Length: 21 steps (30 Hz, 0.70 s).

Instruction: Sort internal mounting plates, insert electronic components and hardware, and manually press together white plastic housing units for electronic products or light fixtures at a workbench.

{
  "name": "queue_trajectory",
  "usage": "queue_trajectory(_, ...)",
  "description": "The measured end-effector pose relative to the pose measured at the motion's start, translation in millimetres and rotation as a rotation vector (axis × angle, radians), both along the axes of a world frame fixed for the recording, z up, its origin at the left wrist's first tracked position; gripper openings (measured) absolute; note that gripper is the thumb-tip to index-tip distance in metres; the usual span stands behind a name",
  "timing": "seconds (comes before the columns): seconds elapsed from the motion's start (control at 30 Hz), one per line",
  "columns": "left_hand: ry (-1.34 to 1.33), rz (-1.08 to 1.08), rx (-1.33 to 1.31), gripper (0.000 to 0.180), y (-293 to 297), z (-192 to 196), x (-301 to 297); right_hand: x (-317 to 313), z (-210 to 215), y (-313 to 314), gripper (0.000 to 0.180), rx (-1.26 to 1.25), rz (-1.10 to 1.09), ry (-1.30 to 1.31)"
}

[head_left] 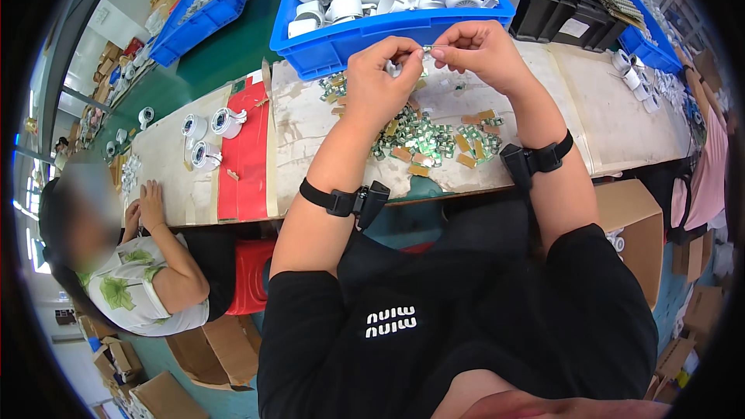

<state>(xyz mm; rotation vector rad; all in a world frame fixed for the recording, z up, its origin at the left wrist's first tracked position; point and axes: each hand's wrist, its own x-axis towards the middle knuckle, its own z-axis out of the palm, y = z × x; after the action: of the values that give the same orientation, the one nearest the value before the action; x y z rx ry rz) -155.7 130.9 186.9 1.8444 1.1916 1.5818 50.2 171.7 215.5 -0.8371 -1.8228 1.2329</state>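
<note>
The long table [621,116] has a worn, pale top with a red strip on it, and the floor is green. A heap of tiny green and tan pieces [431,143] lies on the table. A blue plastic bin [341,39] holds round white parts. The left hand [380,81] and right hand [481,50] meet above the heap, fingers pinched on a small white part [394,67]. Brown boxes sit below. Another person sits to the left.

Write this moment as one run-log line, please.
left hand: pinches small white part | right hand: fingertips at same part | below: green chip pile | behind: blue bin
</note>
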Motion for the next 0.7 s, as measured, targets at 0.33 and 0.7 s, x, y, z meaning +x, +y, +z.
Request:
queue_trajectory(0.33, 0.293, -0.045, 0.205, 0.006, 0, 5, -7, 3, -1, 1, 0.018, -0.007, 0.006, -0.063)
queue_trajectory(0.7, 0.062, -0.128, -0.015, 0.012, -4, -6, -4, 4, -8, 3, 0.019, -0.079, 0.111, 0.034)
